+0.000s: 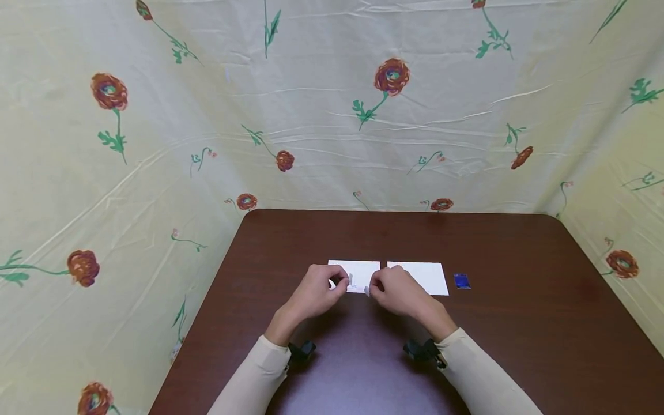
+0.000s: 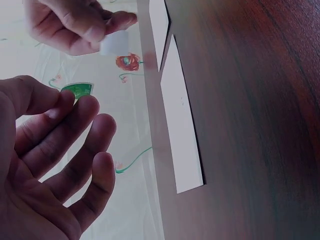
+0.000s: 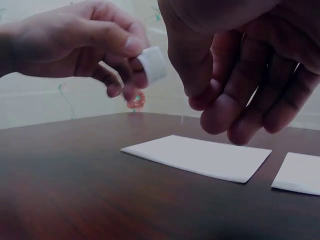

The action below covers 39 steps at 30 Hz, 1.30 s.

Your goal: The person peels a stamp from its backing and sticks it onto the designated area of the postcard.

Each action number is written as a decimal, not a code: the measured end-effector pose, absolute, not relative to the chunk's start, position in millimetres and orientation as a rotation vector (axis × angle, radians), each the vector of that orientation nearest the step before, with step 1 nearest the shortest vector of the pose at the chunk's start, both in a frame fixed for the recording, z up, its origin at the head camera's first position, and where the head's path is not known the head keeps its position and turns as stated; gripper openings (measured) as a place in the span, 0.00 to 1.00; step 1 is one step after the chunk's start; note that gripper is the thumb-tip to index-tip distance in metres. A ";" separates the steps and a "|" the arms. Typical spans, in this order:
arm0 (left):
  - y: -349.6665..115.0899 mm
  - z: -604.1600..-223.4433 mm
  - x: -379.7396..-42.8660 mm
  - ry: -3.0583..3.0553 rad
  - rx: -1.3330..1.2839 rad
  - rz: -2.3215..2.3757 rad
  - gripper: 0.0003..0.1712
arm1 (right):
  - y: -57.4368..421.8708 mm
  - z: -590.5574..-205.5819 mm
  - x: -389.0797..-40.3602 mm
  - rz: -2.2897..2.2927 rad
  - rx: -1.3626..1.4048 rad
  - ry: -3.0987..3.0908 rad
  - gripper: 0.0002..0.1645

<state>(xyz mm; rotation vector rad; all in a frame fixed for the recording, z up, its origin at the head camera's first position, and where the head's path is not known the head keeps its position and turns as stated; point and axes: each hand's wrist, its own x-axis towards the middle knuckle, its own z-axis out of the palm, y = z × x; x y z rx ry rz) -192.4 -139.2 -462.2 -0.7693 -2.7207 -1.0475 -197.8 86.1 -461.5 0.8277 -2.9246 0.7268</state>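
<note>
In the head view both hands hover close together over the near edges of two white paper rectangles. My left hand (image 1: pixel 319 290) pinches a small stamp (image 2: pixel 79 90) between thumb and index finger. The stamp has a toothed edge, green on one face, and its white back (image 3: pixel 154 66) shows in the right wrist view. Facing it, my right hand (image 1: pixel 400 293) pinches a small white slip (image 2: pixel 115 43), blurred in the left wrist view. Its fingers (image 3: pixel 222 112) are curled downward in the right wrist view, where the slip is hidden. The left white rectangle (image 1: pixel 370 271) lies partly behind the hands.
The right white rectangle (image 1: pixel 422 276) lies flat beside the left one, with a narrow gap between. Right of it is a small blue rectangle (image 1: pixel 461 280). The dark wooden table (image 1: pixel 508 346) is surrounded by a flowered cloth (image 1: pixel 321 69). Dark wrist straps (image 1: pixel 426 350) sit at both cuffs.
</note>
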 end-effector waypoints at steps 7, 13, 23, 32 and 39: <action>-138.5 -461.8 -192.5 -2.715 -0.758 -1.038 0.07 | 79.7 -467.9 -191.2 0.786 0.975 -2.975 0.14; -136.9 -462.6 -193.1 -2.705 -0.771 -1.020 0.07 | 76.6 -477.1 -188.4 0.685 0.988 -3.018 0.18; -135.2 -463.2 -194.3 -2.730 -0.767 -1.017 0.07 | 75.5 -483.9 -188.0 0.594 0.878 -3.090 0.18; -134.6 -465.3 -193.7 -2.740 -0.751 -1.004 0.07 | 73.7 -480.5 -188.0 0.545 0.894 -3.027 0.12; -133.6 -466.0 -193.2 -2.743 -0.754 -1.003 0.07 | 73.6 -467.7 -192.5 0.558 0.914 -2.891 0.07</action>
